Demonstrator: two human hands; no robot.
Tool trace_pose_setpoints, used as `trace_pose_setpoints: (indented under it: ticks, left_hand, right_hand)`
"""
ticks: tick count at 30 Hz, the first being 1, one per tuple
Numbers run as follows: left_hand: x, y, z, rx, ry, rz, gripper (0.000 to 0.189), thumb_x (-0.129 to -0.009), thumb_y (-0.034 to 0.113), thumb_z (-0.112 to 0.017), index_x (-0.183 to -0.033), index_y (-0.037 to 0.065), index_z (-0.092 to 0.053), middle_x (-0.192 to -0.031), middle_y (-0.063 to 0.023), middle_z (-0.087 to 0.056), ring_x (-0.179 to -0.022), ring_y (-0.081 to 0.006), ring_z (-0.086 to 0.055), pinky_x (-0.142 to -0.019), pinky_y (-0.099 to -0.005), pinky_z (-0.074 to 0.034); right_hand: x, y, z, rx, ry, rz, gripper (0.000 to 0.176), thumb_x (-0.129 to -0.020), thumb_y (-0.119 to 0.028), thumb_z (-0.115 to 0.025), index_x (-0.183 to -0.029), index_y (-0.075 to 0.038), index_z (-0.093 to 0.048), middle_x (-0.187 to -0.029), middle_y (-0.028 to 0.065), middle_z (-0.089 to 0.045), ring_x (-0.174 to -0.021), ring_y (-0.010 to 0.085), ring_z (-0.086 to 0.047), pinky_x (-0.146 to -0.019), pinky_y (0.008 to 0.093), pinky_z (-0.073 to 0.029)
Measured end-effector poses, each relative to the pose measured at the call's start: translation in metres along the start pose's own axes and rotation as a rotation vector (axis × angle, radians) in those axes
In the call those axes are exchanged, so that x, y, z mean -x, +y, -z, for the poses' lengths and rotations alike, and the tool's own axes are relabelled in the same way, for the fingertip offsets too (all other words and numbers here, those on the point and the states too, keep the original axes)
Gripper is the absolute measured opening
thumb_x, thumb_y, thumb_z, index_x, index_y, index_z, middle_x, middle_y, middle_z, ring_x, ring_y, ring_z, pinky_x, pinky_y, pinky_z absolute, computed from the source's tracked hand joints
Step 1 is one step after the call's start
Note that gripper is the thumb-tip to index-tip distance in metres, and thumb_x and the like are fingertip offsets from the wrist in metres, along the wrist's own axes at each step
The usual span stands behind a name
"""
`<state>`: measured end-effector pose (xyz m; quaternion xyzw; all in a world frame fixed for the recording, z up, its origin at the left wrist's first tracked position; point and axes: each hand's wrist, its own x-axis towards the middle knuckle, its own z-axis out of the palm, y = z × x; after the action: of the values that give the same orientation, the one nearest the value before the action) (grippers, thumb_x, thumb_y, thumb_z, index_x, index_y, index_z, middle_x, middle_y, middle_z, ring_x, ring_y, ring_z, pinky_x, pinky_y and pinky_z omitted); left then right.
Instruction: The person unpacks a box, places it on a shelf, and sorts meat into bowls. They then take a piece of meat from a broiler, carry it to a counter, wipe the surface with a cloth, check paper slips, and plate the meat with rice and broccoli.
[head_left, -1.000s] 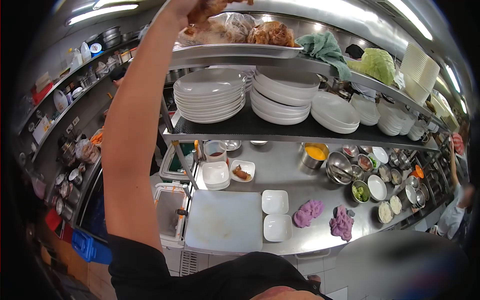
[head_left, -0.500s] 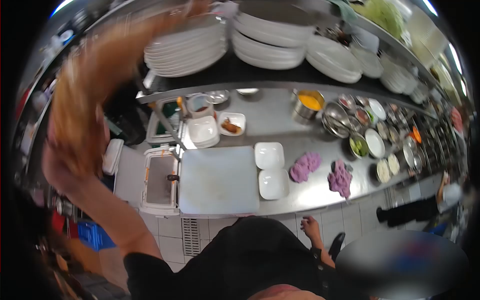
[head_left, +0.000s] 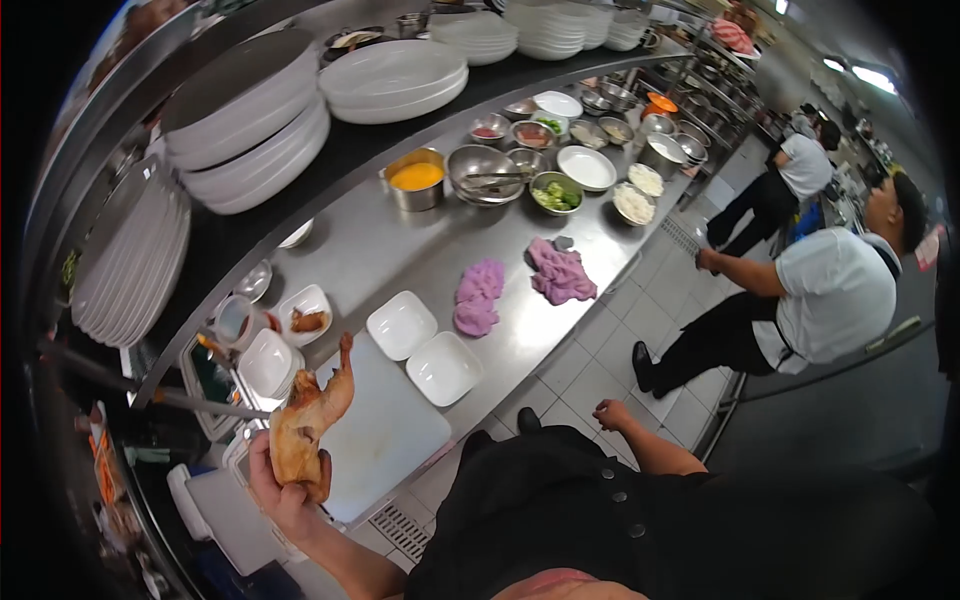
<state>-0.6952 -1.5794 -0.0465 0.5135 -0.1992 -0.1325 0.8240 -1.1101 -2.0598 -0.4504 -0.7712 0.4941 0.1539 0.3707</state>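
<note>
My left hand point(head_left: 279, 493) grips a whole roast duck point(head_left: 300, 440) by its lower body, with the browned neck end raised toward the upper right. The bird is held up over the left end of a white cutting board point(head_left: 385, 440). At my side, away from the counter, hangs my right hand point(head_left: 614, 414), fingers loosely curled and apart, holding nothing. Two square white dishes point(head_left: 402, 325) stand just beyond the board. A piece of browned food point(head_left: 307, 320) lies in another white dish point(head_left: 318, 299), near a stack of square dishes point(head_left: 268, 365).
Two purple cloths point(head_left: 480, 297) lie on the steel counter point(head_left: 365, 250). Beyond them stand a pot of orange liquid point(head_left: 416, 178) and several bowls of ingredients. A shelf with stacked plates point(head_left: 395, 85) overhangs the counter. Two people in white shirts point(head_left: 835, 290) stand at the right.
My left hand has come down from high at the left, bringing the duck over the board's edge. The view has turned to the right, showing two co-workers more fully.
</note>
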Motion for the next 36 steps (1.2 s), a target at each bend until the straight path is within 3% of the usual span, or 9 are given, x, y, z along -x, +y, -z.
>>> trace_pose_setpoints:
  ticks: [2, 3, 6, 16, 18, 19, 22, 28, 36]
  left_hand:
    - [-0.014, -0.011, -0.021, -0.164, 0.055, -0.009, 0.075, -0.071, 0.016, -0.069, -0.138, -0.003, -0.042, -0.124, -0.0150, -0.058, -0.111, -0.0225, -0.065, -0.084, -0.0358, -0.062]
    - [-0.023, -0.016, -0.024, -0.220, 0.006, 0.011, 0.070, -0.070, 0.009, -0.055, -0.138, -0.004, -0.042, -0.124, -0.0146, -0.057, -0.111, -0.0227, -0.064, -0.088, -0.0372, -0.061]
    - [-0.043, -0.046, -0.049, -0.337, -0.044, -0.039, 0.071, -0.068, 0.006, -0.046, -0.138, -0.005, -0.042, -0.124, -0.0149, -0.057, -0.111, -0.0229, -0.064, -0.092, -0.0391, -0.059]
    - [-0.052, -0.134, -0.242, -0.353, -0.156, -0.087, 0.066, -0.072, 0.009, -0.053, -0.135, -0.005, -0.043, -0.128, -0.0157, -0.054, -0.114, -0.0249, -0.061, -0.093, -0.0413, -0.059]
    - [-0.048, -0.154, -0.292, -0.229, -0.108, -0.046, 0.064, -0.072, 0.009, -0.052, -0.134, -0.007, -0.045, -0.123, -0.0169, -0.055, -0.107, -0.0241, -0.063, -0.090, -0.0384, -0.060]
    - [-0.047, -0.164, -0.317, -0.162, -0.105, -0.027, 0.065, -0.071, 0.007, -0.050, -0.134, -0.007, -0.045, -0.123, -0.0172, -0.056, -0.106, -0.0248, -0.064, -0.089, -0.0389, -0.061]
    - [-0.052, -0.188, -0.371, -0.161, -0.144, 0.046, 0.066, -0.069, 0.005, -0.049, -0.133, -0.007, -0.045, -0.123, -0.0175, -0.056, -0.107, -0.0251, -0.064, -0.089, -0.0393, -0.061]
    - [-0.083, -0.228, -0.464, -0.213, -0.189, 0.058, 0.065, -0.067, 0.006, -0.049, -0.131, -0.007, -0.047, -0.120, -0.0158, -0.058, -0.108, -0.0239, -0.064, -0.096, -0.0350, -0.054]
    - [-0.160, -0.296, -0.565, -0.186, -0.234, 0.011, 0.067, -0.066, 0.009, -0.049, -0.131, -0.008, -0.046, -0.118, -0.0167, -0.058, -0.101, -0.0237, -0.066, -0.090, -0.0354, -0.057]
  right_hand:
    - [0.015, 0.027, 0.012, -0.115, -0.047, -0.260, 0.035, -0.092, -0.028, -0.069, -0.117, -0.003, -0.067, -0.081, 0.0100, -0.073, -0.064, 0.0209, -0.073, -0.054, 0.0360, -0.059]
    - [0.021, 0.044, 0.015, -0.148, -0.051, -0.282, 0.035, -0.093, -0.028, -0.069, -0.118, -0.004, -0.066, -0.083, 0.0103, -0.073, -0.066, 0.0228, -0.074, -0.055, 0.0378, -0.060]
    - [0.039, 0.093, 0.021, -0.202, -0.064, -0.425, 0.035, -0.093, -0.027, -0.069, -0.119, -0.004, -0.065, -0.082, 0.0110, -0.073, -0.067, 0.0238, -0.075, -0.056, 0.0381, -0.061]
    - [0.049, 0.246, 0.056, -0.456, -0.119, -0.558, 0.033, -0.095, -0.032, -0.066, -0.112, -0.004, -0.070, -0.082, 0.0109, -0.073, -0.068, 0.0253, -0.075, -0.056, 0.0391, -0.061]
    - [0.025, 0.306, 0.063, -0.272, -0.105, -0.287, 0.031, -0.093, -0.032, -0.067, -0.107, -0.004, -0.071, -0.080, 0.0103, -0.072, -0.066, 0.0238, -0.075, -0.055, 0.0381, -0.060]
    - [0.016, 0.315, 0.081, -0.275, -0.101, -0.284, 0.031, -0.093, -0.032, -0.067, -0.107, -0.004, -0.071, -0.080, 0.0103, -0.072, -0.066, 0.0238, -0.075, -0.055, 0.0381, -0.060]
    - [-0.008, 0.317, 0.134, -0.549, 0.014, -0.520, 0.029, -0.092, -0.030, -0.068, -0.102, -0.003, -0.072, -0.078, 0.0102, -0.072, -0.063, 0.0229, -0.073, -0.054, 0.0370, -0.059]
    - [-0.133, 0.303, 0.233, -0.697, 0.127, -0.258, 0.028, -0.093, -0.022, -0.067, -0.113, -0.003, -0.065, -0.080, 0.0097, -0.069, -0.063, 0.0203, -0.069, -0.048, 0.0332, -0.053]
    - [-0.265, 0.188, 0.403, -0.841, 0.235, -0.028, 0.029, -0.094, -0.023, -0.067, -0.114, -0.003, -0.066, -0.087, 0.0102, -0.071, -0.067, 0.0186, -0.070, -0.055, 0.0321, -0.054]
